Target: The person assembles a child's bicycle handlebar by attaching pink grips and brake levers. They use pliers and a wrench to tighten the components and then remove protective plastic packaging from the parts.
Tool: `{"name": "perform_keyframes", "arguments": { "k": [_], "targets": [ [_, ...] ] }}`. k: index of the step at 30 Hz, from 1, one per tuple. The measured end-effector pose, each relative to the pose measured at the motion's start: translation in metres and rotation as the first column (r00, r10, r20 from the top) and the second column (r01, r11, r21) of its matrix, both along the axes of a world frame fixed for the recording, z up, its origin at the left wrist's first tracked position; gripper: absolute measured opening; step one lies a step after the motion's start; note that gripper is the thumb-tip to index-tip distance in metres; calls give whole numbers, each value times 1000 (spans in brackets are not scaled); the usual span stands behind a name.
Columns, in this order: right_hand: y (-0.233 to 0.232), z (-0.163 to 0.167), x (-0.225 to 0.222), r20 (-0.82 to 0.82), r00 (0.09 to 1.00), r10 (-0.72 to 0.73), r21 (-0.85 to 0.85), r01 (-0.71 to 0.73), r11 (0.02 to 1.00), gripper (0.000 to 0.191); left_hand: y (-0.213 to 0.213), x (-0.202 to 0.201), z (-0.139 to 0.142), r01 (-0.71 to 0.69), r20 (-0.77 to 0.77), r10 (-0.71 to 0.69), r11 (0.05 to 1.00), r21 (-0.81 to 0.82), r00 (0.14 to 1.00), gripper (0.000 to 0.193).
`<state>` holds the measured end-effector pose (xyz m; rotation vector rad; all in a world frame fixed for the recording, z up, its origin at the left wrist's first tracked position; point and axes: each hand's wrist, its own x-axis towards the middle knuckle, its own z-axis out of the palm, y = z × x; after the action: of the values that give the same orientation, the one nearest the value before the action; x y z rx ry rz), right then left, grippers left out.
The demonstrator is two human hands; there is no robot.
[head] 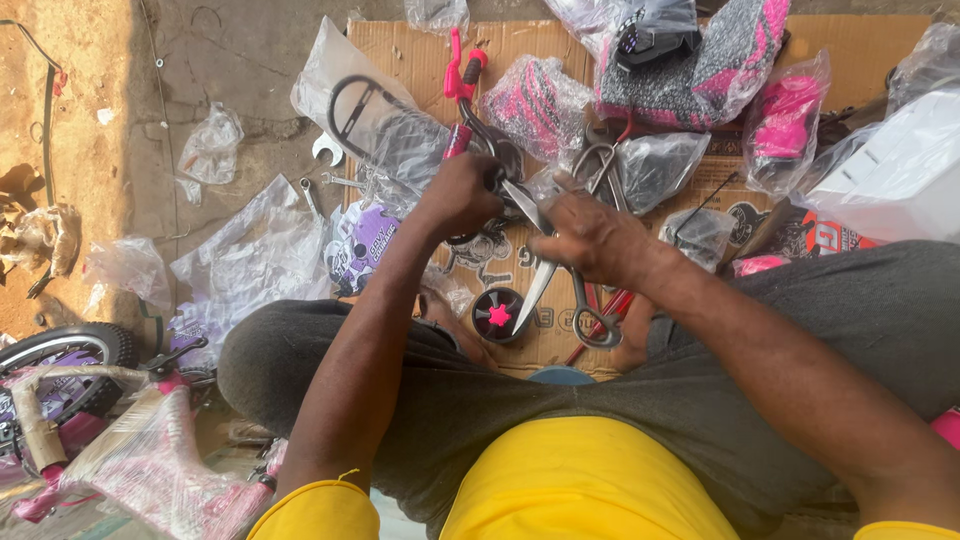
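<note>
My left hand is closed around a small dark bicycle part with a pink brake lever rising above it. My right hand grips a large pair of metal scissors; their blades point up toward the part in my left hand and their loop handles hang down near my knee. Both hands meet over a flat sheet of brown cardboard. A small black wheel with a pink star hub lies just below them.
Plastic-wrapped pink and grey bicycle parts crowd the far side of the cardboard. Wrenches and torn clear bags lie on the concrete at left. A wrapped pink bicycle frame and wheel sits at bottom left. A white plastic part is right.
</note>
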<state>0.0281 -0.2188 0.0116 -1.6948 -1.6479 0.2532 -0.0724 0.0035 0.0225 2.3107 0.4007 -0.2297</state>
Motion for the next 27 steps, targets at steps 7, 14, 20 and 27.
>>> {"name": "perform_keyframes", "arguments": {
  "k": [7, 14, 20, 27],
  "targets": [
    [2, 27, -42, -928, 365, -75, 74, 378, 923, 20, -21, -7, 2, -110, 642, 106, 993, -35, 759, 34],
    [2, 59, -45, -898, -401, 181, 8, 397, 918, 37, -21, 11, -25, -356, 869, 174, 935, 3, 463, 47],
    [17, 24, -31, -986, -28, -162, -157, 463, 873, 42, 14, 21, -34, -245, 463, 619, 729, -639, 634, 60],
    [14, -10, 0, -715, 310, -626, -498, 402, 768, 49, 2, 15, -22, -110, 375, 546, 661, -742, 749, 72]
  ]
}}
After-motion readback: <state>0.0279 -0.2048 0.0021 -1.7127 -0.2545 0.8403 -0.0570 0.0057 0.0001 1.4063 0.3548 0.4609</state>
